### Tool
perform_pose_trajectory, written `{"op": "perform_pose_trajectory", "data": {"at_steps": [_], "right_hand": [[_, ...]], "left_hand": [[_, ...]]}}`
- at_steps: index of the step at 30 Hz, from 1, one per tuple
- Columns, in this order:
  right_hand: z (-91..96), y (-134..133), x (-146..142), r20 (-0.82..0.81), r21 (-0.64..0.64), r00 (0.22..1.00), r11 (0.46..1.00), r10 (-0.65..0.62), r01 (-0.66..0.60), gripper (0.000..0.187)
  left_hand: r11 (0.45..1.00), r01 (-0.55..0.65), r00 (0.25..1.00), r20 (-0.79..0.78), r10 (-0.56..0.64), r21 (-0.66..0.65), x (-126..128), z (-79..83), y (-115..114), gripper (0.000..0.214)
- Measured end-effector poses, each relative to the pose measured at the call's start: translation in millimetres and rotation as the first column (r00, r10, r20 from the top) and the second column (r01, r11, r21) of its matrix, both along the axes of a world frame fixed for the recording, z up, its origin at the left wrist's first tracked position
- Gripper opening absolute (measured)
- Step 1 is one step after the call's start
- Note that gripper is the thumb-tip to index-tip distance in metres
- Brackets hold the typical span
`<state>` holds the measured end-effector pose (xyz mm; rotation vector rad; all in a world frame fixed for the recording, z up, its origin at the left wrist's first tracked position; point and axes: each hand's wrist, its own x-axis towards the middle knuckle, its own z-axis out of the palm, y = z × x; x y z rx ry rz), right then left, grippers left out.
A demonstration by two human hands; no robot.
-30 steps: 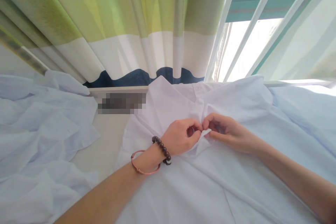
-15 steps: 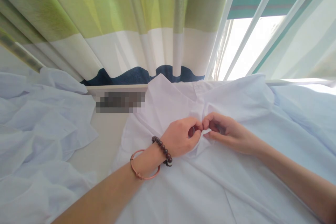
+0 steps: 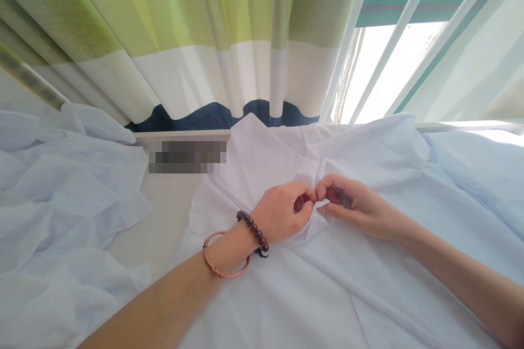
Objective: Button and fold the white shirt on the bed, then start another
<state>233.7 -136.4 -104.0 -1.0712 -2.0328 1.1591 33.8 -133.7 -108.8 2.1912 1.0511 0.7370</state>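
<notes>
A white garment [image 3: 270, 161], which looks like a shirt or coat, is spread flat in front of me with its neck end toward the window. My left hand [image 3: 282, 210] pinches the garment's front edge between thumb and fingertips. Right beside it, my right hand [image 3: 350, 202] pinches the same edge, the fingertips of both hands nearly touching. A small fold of cloth sticks up between them. Whether a button lies under the fingers is hidden. On my left wrist are a dark bead bracelet [image 3: 254, 229] and a copper-coloured bangle [image 3: 216, 272].
More crumpled white cloth [image 3: 82, 191] lies on the left of the pale tabletop [image 3: 164, 202]. A blurred-out dark patch [image 3: 188, 156] is near the back edge. Behind hang a green and white curtain [image 3: 213, 54] and white window bars [image 3: 397, 38]. Bluish-white cloth [image 3: 478, 174] extends to the right.
Both hands keep their pinch on the garment, almost unmoved. The view has shifted very slightly.
</notes>
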Motion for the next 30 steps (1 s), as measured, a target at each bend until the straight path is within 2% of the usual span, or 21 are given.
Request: {"op": "perform_pose_trajectory", "data": {"at_steps": [14,19,23,30], "right_hand": [[2.8,0.2,-0.9,0.057,0.003,0.998,1.0,0.009,-0.009,0.008],[4.6,-0.1,-2.0,0.062,0.012,0.998,1.0,0.0,0.0,0.009],[4.5,-0.7,-2.9,0.052,0.014,0.999,1.0,0.003,-0.004,0.013],[3.0,-0.8,-2.1,-0.002,-0.023,1.0,1.0,0.007,-0.007,0.012]], "left_hand": [[1.0,0.002,1.0,-0.009,-0.002,-0.022,-0.4,0.6,0.5,0.013],[0.995,0.004,0.996,0.084,0.004,-0.102,-1.0,5.8,-0.6,0.013],[0.988,0.056,0.995,0.092,-0.043,-0.142,-2.1,11.3,-2.6,0.022],[0.984,0.104,0.993,0.072,-0.095,-0.142,-3.9,12.8,-4.0,0.021]]}}
